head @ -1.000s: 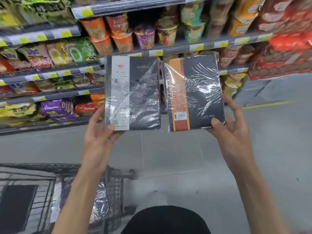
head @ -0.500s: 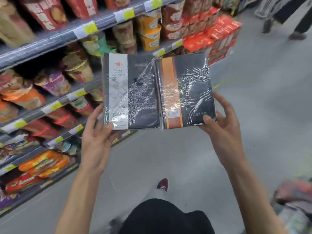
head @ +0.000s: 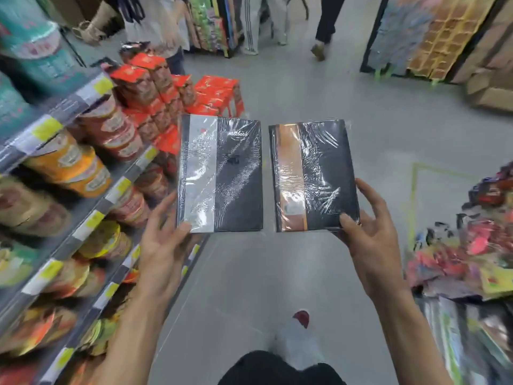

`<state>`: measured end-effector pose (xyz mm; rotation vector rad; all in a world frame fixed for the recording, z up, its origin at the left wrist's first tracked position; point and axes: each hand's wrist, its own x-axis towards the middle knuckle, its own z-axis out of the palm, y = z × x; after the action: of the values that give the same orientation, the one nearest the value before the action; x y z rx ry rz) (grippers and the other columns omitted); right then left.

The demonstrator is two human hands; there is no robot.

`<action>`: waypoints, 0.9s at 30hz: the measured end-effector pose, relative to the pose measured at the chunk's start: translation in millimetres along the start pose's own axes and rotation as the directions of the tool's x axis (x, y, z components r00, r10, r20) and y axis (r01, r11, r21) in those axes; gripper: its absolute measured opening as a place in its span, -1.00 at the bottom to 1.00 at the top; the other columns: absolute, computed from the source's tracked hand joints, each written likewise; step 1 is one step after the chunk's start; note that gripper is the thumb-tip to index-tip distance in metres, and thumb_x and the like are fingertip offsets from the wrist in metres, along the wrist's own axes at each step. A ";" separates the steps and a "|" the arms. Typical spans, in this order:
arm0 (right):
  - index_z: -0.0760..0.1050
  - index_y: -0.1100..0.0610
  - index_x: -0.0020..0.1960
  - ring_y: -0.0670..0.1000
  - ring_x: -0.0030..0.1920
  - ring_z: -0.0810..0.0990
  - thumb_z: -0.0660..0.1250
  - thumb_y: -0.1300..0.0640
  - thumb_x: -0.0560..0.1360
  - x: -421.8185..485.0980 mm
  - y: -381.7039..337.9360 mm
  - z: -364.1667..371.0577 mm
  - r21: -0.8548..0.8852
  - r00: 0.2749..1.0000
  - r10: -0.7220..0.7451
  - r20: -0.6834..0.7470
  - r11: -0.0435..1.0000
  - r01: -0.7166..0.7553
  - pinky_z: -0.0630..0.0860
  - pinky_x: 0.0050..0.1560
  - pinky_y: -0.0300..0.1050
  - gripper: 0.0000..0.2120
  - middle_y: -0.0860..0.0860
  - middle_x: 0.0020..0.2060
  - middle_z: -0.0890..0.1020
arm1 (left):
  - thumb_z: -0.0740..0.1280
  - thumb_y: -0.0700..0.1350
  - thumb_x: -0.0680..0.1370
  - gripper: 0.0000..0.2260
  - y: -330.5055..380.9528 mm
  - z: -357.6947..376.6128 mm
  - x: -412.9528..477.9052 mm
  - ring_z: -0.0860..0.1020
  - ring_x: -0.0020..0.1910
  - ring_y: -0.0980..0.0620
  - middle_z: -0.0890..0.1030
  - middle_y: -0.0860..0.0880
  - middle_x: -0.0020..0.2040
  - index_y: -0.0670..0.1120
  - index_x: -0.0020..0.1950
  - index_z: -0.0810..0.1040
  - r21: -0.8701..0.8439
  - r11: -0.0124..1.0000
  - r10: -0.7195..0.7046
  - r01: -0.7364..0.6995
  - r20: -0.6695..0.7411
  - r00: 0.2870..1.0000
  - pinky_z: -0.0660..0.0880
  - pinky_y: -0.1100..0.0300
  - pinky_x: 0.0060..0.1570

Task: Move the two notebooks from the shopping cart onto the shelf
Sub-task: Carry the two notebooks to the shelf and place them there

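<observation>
I hold two shrink-wrapped black notebooks up in front of me over the aisle floor. My left hand (head: 163, 240) grips the lower left corner of the notebook with the silver band (head: 222, 176). My right hand (head: 369, 232) grips the lower right corner of the notebook with the orange band (head: 313, 176). A narrow gap separates the two notebooks. The shopping cart is out of view. A shelf unit (head: 91, 201) full of instant-noodle cups runs along my left.
Red boxes (head: 177, 98) are stacked at the shelf's far end. A heap of colourful packets (head: 477, 245) lies at the right. Tall displays and cardboard boxes (head: 444, 37) stand at the far right. People's legs (head: 327, 23) cross the grey aisle ahead.
The view has swung right, from facing the shelf to looking down the aisle. The cart has left the frame. The notebooks have drifted slightly apart, both still held.
</observation>
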<state>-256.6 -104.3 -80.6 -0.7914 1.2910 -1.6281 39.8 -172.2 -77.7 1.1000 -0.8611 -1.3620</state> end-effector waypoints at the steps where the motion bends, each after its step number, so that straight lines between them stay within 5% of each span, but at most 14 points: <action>1: 0.33 -0.02 0.50 0.18 0.13 0.65 0.21 0.45 0.60 11.2 -3.5 -12.7 0.000 0.999 -0.014 -0.039 1.000 0.014 0.59 0.22 0.12 -0.42 0.18 0.15 0.68 | 0.20 -0.40 0.60 -0.52 -5.3 19.8 16.3 0.59 0.23 -0.02 0.57 -0.11 0.36 -0.08 0.48 0.39 -0.002 1.000 -0.016 0.016 0.040 0.999 0.60 0.10 0.12; 8: 0.34 -0.04 0.49 0.13 0.17 0.66 0.22 0.43 0.60 56.4 -24.3 -93.8 -0.035 0.943 -0.079 -0.323 0.997 0.071 0.58 0.24 0.13 -0.43 0.10 0.14 0.70 | 0.21 -0.42 0.59 -0.55 -55.7 152.6 101.4 0.61 0.20 -0.08 0.60 -0.14 0.31 -0.10 0.43 0.40 0.022 0.993 -0.120 0.119 0.321 0.940 0.63 0.05 0.05; 13: 0.36 -0.22 0.47 0.21 0.45 0.43 0.36 0.20 0.56 54.4 -13.3 -140.7 -0.045 0.838 -0.091 -0.539 0.996 0.078 0.33 0.43 0.37 -0.43 -0.01 0.45 0.47 | 0.22 -0.40 0.60 -0.58 -83.5 227.7 135.9 0.60 0.14 -0.14 0.49 -0.33 0.37 0.03 0.33 0.50 0.118 0.968 -0.250 0.220 0.503 0.828 0.62 0.07 0.06; 18: 0.31 -0.16 0.51 0.19 0.54 0.29 0.44 0.10 0.49 39.9 0.2 -162.6 -0.019 0.698 -0.087 -0.711 0.994 0.105 0.17 0.49 0.39 -0.36 0.01 0.51 0.39 | 0.22 -0.38 0.61 -0.54 -110.3 293.6 156.6 0.67 0.04 -0.03 0.62 -0.17 0.18 -0.05 0.47 0.39 0.244 0.939 -0.343 0.241 0.649 0.679 0.62 0.09 0.07; 23: 0.34 -0.16 0.49 0.18 0.46 0.43 0.35 0.26 0.59 22.2 17.7 -164.9 0.007 0.490 -0.068 -0.869 0.989 0.151 0.30 0.44 0.39 -0.44 0.02 0.47 0.46 | 0.20 -0.39 0.62 -0.58 -140.3 358.7 167.3 0.66 0.09 -0.06 0.65 -0.15 0.21 -0.04 0.42 0.42 0.373 0.894 -0.448 0.249 0.764 0.464 0.62 0.09 0.07; 27: 0.38 -0.11 0.47 0.15 0.34 0.56 0.30 0.36 0.60 5.1 25.8 -153.9 0.014 0.245 -0.037 -0.969 0.979 0.203 0.44 0.37 0.28 -0.44 0.02 0.33 0.60 | 0.20 -0.40 0.62 -0.58 -166.6 403.1 160.5 0.63 0.17 -0.12 0.63 -0.16 0.26 -0.04 0.40 0.43 0.473 0.858 -0.512 0.199 0.819 0.261 0.61 0.03 0.12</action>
<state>-387.7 -49.0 -144.9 0.4389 1.9146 -2.4452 -383.7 -354.4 -136.4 0.6140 -1.7694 -2.4317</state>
